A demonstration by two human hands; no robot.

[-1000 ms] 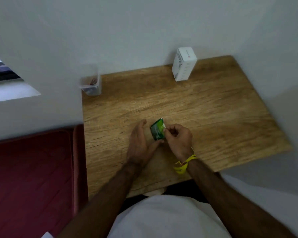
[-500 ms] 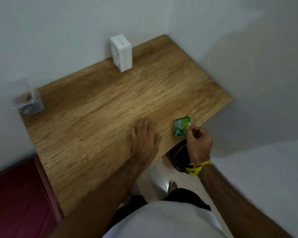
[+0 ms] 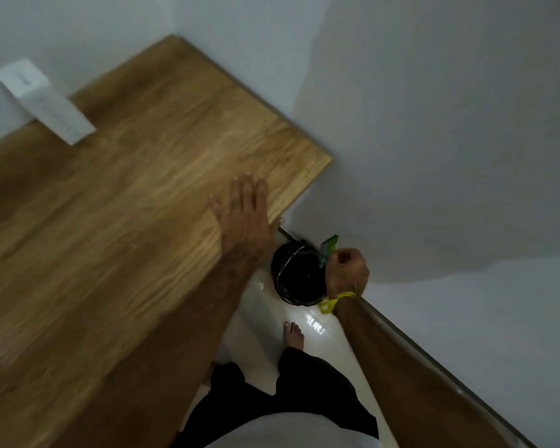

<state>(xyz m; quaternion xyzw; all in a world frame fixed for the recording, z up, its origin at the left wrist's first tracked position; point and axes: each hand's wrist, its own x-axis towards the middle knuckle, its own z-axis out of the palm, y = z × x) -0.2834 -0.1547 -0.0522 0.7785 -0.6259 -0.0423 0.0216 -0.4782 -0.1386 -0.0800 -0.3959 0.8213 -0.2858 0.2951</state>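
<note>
White box (image 3: 42, 101) sat far left at the back of the wooden table (image 3: 110, 205), against the wall, blurred, print not readable. Table top ran diagonally across the left half of the view, its right corner near the grey wall (image 3: 434, 140). Left hand (image 3: 244, 218) lay flat, palm down, on the table close to its right edge, fingers straight and slightly spread, holding nothing; thumb tip hung just over the edge. Left forearm lay along the table top. Right of the table edge, down on the pale floor (image 3: 256, 334), stood a black bin (image 3: 296, 276) lined with a dark bag, tucked by the wall and just beside the table edge. Green sachet (image 3: 328, 250) was off the table, in the air above the bin's right rim, tilted, upper corner pointing up to the right. Right hand (image 3: 346, 270) pinched the sachet at its lower end, fingers curled in toward the thumb; exact fingertip contact was too small to make out. Yellow wristband (image 3: 335, 300) sat on the right wrist, loose ends sticking out. Bare foot (image 3: 294, 334) was on the floor below the bin, between the two forearms, with dark trousers beneath it.
</note>
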